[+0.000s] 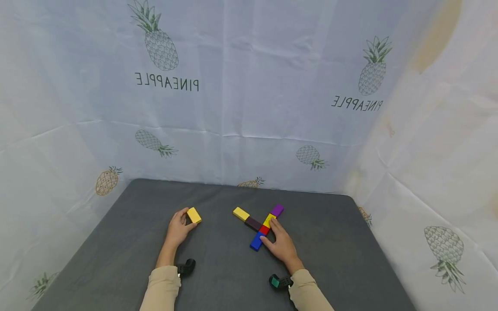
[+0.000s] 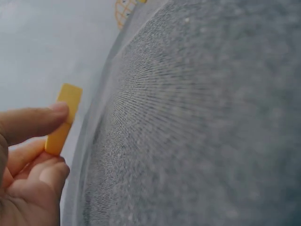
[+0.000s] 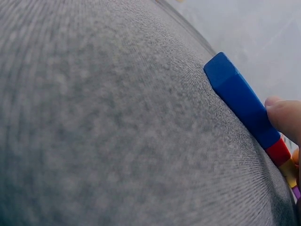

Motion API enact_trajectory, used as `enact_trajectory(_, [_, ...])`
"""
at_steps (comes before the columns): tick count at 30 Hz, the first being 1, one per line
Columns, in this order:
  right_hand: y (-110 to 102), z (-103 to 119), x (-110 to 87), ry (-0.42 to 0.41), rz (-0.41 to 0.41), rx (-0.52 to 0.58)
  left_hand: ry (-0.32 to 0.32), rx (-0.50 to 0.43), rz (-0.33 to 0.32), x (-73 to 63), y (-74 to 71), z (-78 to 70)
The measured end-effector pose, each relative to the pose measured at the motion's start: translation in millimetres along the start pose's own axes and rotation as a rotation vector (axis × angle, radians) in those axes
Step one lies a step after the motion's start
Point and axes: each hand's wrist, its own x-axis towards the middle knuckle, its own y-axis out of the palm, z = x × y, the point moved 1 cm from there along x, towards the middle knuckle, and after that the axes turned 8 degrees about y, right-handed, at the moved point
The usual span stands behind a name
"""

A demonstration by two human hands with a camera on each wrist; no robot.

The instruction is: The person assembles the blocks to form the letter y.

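My left hand (image 1: 178, 231) pinches a yellow block (image 1: 194, 215) on the left part of the table, thumb on one side and fingers on the other. A line crosses this block partway along in the left wrist view. My right hand (image 1: 283, 246) rests at a row of blocks, fingertips at a yellow block (image 1: 268, 221) and thumb at a blue block (image 1: 256, 242). A red block (image 1: 264, 230) sits between those two, and a purple block (image 1: 277, 210) ends the row. From its middle, a dark brown block (image 1: 253, 223) and another yellow block (image 1: 241, 214) branch off to the upper left.
A dark grey cloth-covered table (image 1: 221, 276) lies under both hands. White curtains (image 1: 249, 108) with pineapple prints hang behind it and along its sides. Black bands with small devices are on both wrists.
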Motion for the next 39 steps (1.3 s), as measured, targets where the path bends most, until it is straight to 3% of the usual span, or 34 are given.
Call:
enact_trajectory(12, [0.7,-1.4,0.4,0.004,-0.005,0.007,0.045,-0.080,0.078,-10.4,8.7,-17.3])
enact_trajectory(24, [0.7,-0.7,1.3,0.010,0.003,0.009,0.121,-0.157,0.202,-29.4,33.1,-34.0])
enact_trajectory(29, [1.6,-1.4,2.0,0.014,0.010,0.005,0.138,-0.204,0.302,-36.4,43.6,-40.5])
enact_trajectory(33, [1.5,-2.1,1.9,0.014,0.008,0.019,0.191,-0.214,0.406,-41.2,51.8,-44.4])
enact_trajectory(39, [3.0,-2.9,-0.8,-0.045,-0.063,0.027,0.248,-0.209,0.512,-46.6,67.1,-48.1])
